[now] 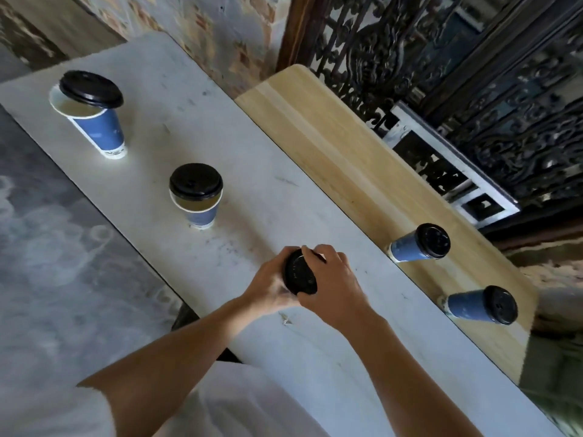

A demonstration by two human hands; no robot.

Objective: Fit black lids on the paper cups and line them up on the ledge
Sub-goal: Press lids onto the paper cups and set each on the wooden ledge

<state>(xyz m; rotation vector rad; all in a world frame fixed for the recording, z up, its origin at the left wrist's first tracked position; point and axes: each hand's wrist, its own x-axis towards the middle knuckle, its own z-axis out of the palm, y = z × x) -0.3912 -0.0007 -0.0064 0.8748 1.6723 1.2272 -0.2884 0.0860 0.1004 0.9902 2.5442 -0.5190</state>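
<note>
Both my hands meet over one cup on the white table (195, 121). My left hand (271, 287) wraps the cup's side, which it hides. My right hand (337, 279) presses on its black lid (299, 275). Two blue paper cups with black lids fitted stand on the wooden ledge (331, 137): one (419, 244) farther, one (482, 305) nearer. On the table a blue cup (202, 212) carries a lid (195, 181) resting loosely askew. A taller blue cup (101, 127) at the far left has a lid (91, 89) lying tilted across its rim.
The ledge runs along the table's right side, against a dark ornate metal grille (473, 74). A white-framed picture (448, 165) leans behind the ledge. Grey patterned floor (63, 247) lies left of the table. A brick wall (220, 33) rises at the far end.
</note>
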